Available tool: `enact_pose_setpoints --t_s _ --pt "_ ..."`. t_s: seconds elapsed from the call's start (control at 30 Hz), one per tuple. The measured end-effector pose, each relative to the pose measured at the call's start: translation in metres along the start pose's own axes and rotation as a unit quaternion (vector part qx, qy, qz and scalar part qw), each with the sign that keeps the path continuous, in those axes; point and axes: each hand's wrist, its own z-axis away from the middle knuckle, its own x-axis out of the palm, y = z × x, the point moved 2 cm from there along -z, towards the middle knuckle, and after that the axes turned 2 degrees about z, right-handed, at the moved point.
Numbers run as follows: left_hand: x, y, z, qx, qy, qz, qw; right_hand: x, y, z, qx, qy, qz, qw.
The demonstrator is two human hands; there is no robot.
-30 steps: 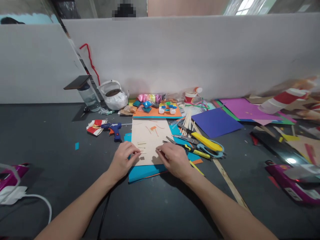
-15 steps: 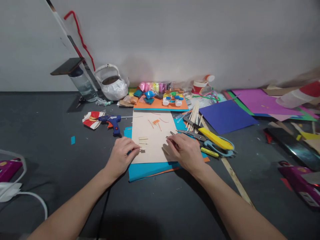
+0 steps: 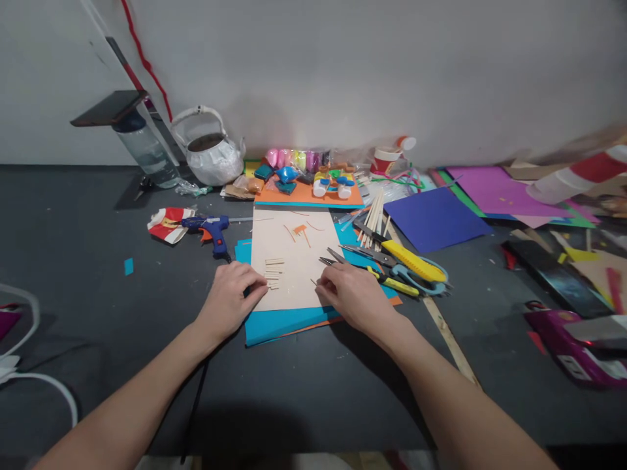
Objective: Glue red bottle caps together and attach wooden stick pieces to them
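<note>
Across the near part of the dark table [image 3: 294, 405] two bare forearms reach in, and the left hand [image 3: 232, 294] rests at the left edge of a pale sheet [image 3: 294, 297], thumb and forefinger brought together beside the lowest of some short sticks [image 3: 274, 262], though I cannot tell whether they grasp one; the right hand [image 3: 355, 294], at the sheet's right side, pinches a thin sliver [image 3: 313, 282] whose end pokes out from its fingertips. Blue paper [image 3: 284, 326] lies beneath the pale sheet, showing along its near edge. The short sticks lie in a column on the sheet's left half, with a small orange piece [image 3: 300, 230] farther up. Right of the sheet are yellow-handled pliers [image 3: 399, 286], scissors [image 3: 369, 253] and a yellow cutter [image 3: 416, 261]; left of it, a blue glue gun [image 3: 213, 232]. Farther back, a wrapped white pot [image 3: 215, 163] stands before the pale wall [image 3: 343, 78]
</note>
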Motion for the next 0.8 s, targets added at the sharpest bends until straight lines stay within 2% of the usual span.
enact_pose_setpoints --t_s 0.17,0.3,0.43,0.5,0.57,0.63,0.67,0.7,0.8 --pt "-0.009 0.001 0.0 -0.004 0.062 -0.011 0.998 0.001 -0.003 0.0 -0.011 -0.011 0.006 1.0" --pt "-0.015 0.014 0.003 0.042 0.095 0.014 0.995 -0.007 -0.014 0.003 -0.05 -0.013 -0.042 0.998" --pt "-0.009 0.036 0.006 0.076 0.043 0.104 0.991 -0.012 -0.031 0.009 -0.085 -0.013 -0.222 0.971" --pt "-0.006 0.043 0.007 0.047 0.018 0.173 0.984 -0.011 -0.038 0.012 -0.083 0.004 -0.299 0.951" --pt "-0.003 0.045 0.008 -0.021 0.006 0.249 0.968 -0.008 -0.043 0.014 -0.064 0.019 -0.361 0.93" --pt "-0.002 0.043 0.009 -0.106 0.002 0.326 0.939 -0.005 -0.047 0.014 -0.025 0.03 -0.433 0.901" --pt "-0.001 0.043 0.01 -0.144 -0.002 0.367 0.919 -0.003 -0.049 0.015 0.001 0.029 -0.484 0.874" --pt "0.001 0.042 0.01 -0.177 -0.01 0.41 0.895 0.0 -0.05 0.015 0.03 0.025 -0.543 0.839" --pt "0.005 0.045 0.01 -0.236 -0.025 0.518 0.822 0.006 -0.058 0.016 0.093 0.004 -0.701 0.707"
